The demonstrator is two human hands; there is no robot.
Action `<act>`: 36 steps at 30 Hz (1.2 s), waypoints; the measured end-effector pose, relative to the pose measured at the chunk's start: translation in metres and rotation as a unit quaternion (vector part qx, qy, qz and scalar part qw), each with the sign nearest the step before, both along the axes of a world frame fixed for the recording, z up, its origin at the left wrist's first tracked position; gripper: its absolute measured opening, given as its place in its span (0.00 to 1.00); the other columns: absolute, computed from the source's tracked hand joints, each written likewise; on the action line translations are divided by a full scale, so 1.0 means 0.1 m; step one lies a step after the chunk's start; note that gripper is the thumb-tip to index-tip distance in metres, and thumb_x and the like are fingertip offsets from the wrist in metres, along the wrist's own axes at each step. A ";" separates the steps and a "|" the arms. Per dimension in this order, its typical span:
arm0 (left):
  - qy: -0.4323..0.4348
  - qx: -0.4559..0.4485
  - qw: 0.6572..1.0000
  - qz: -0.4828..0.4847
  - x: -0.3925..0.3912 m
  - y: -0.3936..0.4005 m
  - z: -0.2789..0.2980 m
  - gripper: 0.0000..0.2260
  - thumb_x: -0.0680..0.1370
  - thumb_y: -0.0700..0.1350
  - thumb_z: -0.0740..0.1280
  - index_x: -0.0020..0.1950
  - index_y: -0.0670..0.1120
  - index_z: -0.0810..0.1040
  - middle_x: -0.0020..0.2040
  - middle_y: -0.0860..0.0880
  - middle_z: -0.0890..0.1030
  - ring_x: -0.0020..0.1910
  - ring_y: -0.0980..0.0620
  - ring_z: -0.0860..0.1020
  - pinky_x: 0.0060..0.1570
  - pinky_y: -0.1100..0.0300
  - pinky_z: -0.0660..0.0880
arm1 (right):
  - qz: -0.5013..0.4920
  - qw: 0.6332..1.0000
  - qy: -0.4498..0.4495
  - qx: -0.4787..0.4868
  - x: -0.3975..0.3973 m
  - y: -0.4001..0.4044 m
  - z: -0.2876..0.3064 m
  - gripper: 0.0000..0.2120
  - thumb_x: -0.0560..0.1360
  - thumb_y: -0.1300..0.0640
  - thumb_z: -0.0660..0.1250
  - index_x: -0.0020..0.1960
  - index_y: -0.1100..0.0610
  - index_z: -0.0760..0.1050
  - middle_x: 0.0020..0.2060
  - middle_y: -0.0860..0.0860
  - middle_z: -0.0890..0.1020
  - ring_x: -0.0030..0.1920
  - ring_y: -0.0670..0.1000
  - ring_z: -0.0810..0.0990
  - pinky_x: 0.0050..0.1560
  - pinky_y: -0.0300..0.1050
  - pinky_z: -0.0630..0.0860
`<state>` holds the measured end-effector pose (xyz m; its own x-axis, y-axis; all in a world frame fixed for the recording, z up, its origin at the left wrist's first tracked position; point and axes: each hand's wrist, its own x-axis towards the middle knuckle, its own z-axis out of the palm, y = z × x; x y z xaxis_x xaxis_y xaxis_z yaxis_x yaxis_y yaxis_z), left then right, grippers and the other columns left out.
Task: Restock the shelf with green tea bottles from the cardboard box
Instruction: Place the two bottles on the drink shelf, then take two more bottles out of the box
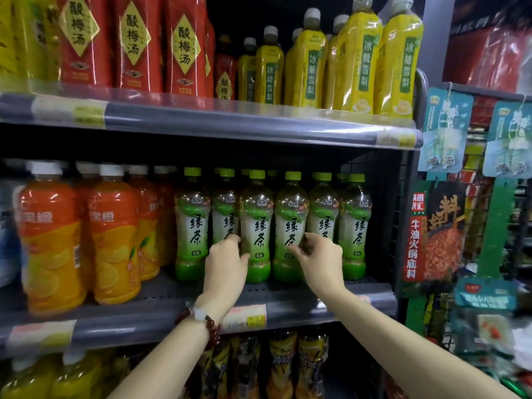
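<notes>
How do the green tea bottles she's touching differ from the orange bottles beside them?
The green tea bottles have green caps and pale green labels; the orange drink bottles have white caps and orange-yellow labels. The left hand and right hand reach the green ones only; the orange ones stand untouched. Both stand upright on the middle shelf.

Middle shelf (288, 300): green tea bottles (257, 226) in front row at right, more rows behind. Orange drink bottles (112, 240) left of them, same shelf. Upper shelf (230, 122): sour plum drink bottles (135, 41) left, pear drink bottles (357, 61) right. Left hand (227, 263) at front-row tea bottles (beaded bracelet (201, 318) on wrist), right hand (319, 257) just right of it, also at bottles. Hotpot base packets (437, 231) hang right of shelving.
</notes>
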<state>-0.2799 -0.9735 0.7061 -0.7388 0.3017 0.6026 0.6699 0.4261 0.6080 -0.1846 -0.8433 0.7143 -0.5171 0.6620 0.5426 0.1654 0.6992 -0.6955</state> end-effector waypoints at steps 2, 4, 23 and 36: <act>0.012 0.003 1.000 0.011 0.06 -0.03 0.01 0.15 0.75 0.41 0.68 0.61 0.44 0.76 0.54 0.45 0.82 0.52 0.49 0.80 0.52 0.59 0.78 | 0.003 1.000 -0.012 0.009 0.08 0.00 0.01 0.14 0.75 0.58 0.70 0.59 0.61 0.78 0.50 0.55 0.84 0.50 0.51 0.82 0.49 0.36 0.74; 0.025 0.000 1.000 0.000 0.16 -0.03 0.04 0.14 0.76 0.41 0.68 0.61 0.44 0.77 0.52 0.46 0.82 0.50 0.50 0.80 0.49 0.62 0.76 | 0.006 0.999 -0.024 0.022 0.16 0.03 0.00 0.14 0.75 0.59 0.70 0.60 0.61 0.78 0.52 0.55 0.84 0.53 0.52 0.82 0.51 0.36 0.74; 0.123 -0.213 0.934 -0.258 1.86 1.92 -0.08 0.12 0.74 0.45 0.68 0.56 0.45 0.78 0.53 0.46 0.81 0.54 0.46 0.77 0.53 0.54 0.75 | -0.121 0.971 -0.197 0.059 2.21 1.73 -0.27 0.13 0.70 0.58 0.69 0.55 0.54 0.80 0.52 0.54 0.83 0.56 0.57 0.79 0.53 0.50 0.78; 0.130 -0.281 0.868 -0.389 3.41 3.75 -0.75 0.10 0.72 0.41 0.67 0.53 0.42 0.79 0.51 0.43 0.81 0.54 0.44 0.78 0.50 0.54 0.76 | -0.243 0.930 -0.276 -0.016 4.28 3.05 -0.98 0.10 0.70 0.59 0.66 0.51 0.57 0.80 0.53 0.55 0.83 0.54 0.56 0.80 0.44 0.45 0.76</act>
<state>0.0613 -0.5989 0.6315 -0.0409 0.9479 0.3159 0.9712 -0.0366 0.2355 0.2432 -0.5384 0.6160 -0.3456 0.9015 0.2603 0.7944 0.4288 -0.4302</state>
